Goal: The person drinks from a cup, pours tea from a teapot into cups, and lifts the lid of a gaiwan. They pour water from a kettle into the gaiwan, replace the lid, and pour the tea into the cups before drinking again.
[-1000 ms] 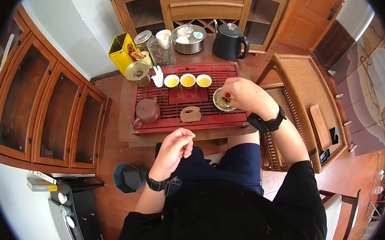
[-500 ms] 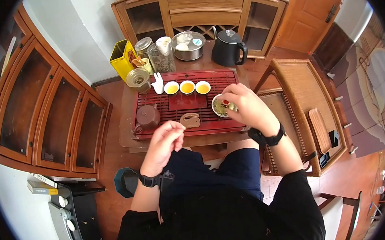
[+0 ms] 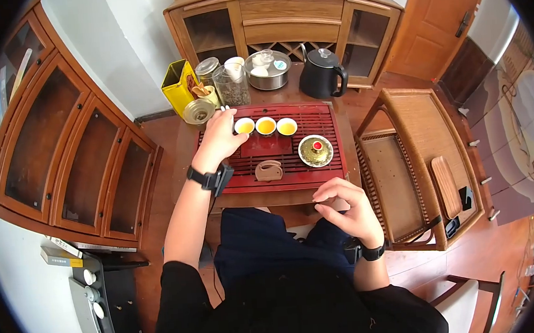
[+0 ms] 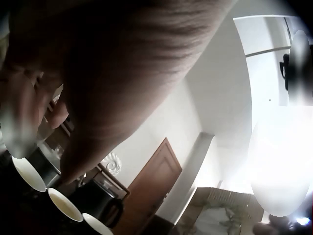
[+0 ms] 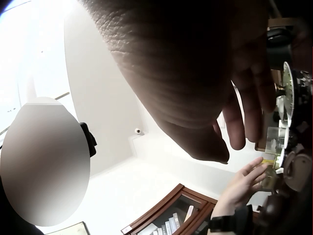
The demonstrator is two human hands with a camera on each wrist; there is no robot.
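Note:
My left hand [image 3: 218, 139] reaches over the far left of the red slatted tea tray [image 3: 333, 177], thumb spread from the fingers. Its fingertips are right at a white rabbit-eared figurine [image 3: 224, 107], mostly covered by the hand. In the right wrist view the left hand [image 5: 242, 188] has fairly straight fingers. Beside its thumb stand three cups of yellow tea [image 3: 266, 126] in a row. Near my lap, in front of the tray, my right hand [image 3: 351, 213] hangs relaxed, holding nothing. A lidded gaiwan [image 3: 315, 152] with a red knob sits at the tray's right.
A brown clay piece [image 3: 269, 171] lies at the tray's front. Behind the tray are a strainer [image 3: 199, 111], a yellow tin [image 3: 179, 86], a glass jar [image 3: 232, 91], a steel pot [image 3: 268, 70] and a black kettle [image 3: 322, 73]. A rattan cart [image 3: 394, 176] stands right.
My right hand has let go of the gaiwan lid's knob and drawn back toward my lap. My left hand has moved forward from the tray's front edge to the white figurine.

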